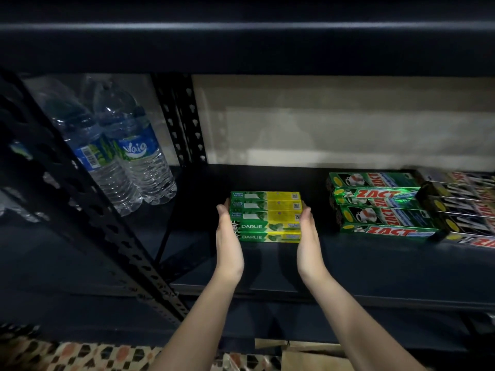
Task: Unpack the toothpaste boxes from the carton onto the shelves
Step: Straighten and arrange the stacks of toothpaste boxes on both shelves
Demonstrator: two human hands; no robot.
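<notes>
looking down first at the nearest stuff: patterned floor tiles (80, 357) at bottom left, and a brown carton (302, 357) at the bottom edge, only its top flaps in view, contents hidden. i see both bare forearms reach up and forward from there onto the dark shelf (375, 269).

left hand (227, 236) has straight fingers, palm pressed flat against the left end of the darlie toothpaste boxes (265, 216). right hand (308, 236) mirrors it, fingers straight and close together, palm flat on the right end. so the stack is squeezed between two flat palms, not curled around.

the stack is green and yellow, boxes lying flat long side toward me, two high at the front, three rows deep on top. it sits low on the shelf near the middle; i cannot tell if it fully rests on the board or is just above it.

right of it, well apart, zact toothpaste boxes (380, 207) lie stacked flat, green ones, with darker boxes (466, 210) just beside them at the right edge.

left, past a perforated black upright (107, 223), two water bottles (128, 156) stand on the next bay, touching each other, appearing tilted in the wide lens.

behind everything a pale back wall (348, 124), and a dark upper shelf (241, 36) overhead.
</notes>
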